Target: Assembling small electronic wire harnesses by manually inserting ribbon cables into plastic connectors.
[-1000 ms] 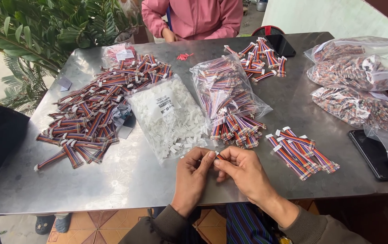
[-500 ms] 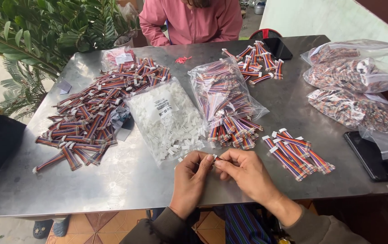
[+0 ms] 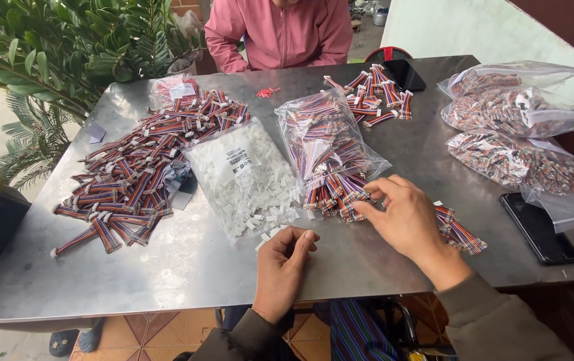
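Note:
My left hand (image 3: 285, 264) rests near the table's front edge, fingers curled in; I cannot tell whether it holds a small white part. Just beyond it lies an open clear bag of white plastic connectors (image 3: 247, 180) with some spilled out. My right hand (image 3: 402, 214) reaches forward, fingertips touching the striped ribbon cables spilling from an open clear bag (image 3: 327, 150). A small pile of ribbon cables (image 3: 459, 234) lies just right of that hand, partly hidden by it.
A large heap of ribbon cables (image 3: 140, 180) covers the left of the steel table (image 3: 187, 274). Another cable pile (image 3: 375, 93) and a dark phone lie at the back. Sealed bags (image 3: 521, 127) sit right, a black phone (image 3: 539, 227) beside. A person in pink (image 3: 279, 33) sits opposite.
My hands were together in front of me, working one small piece. They have parted: the right reached forward to the cable bag, the left stayed near the edge.

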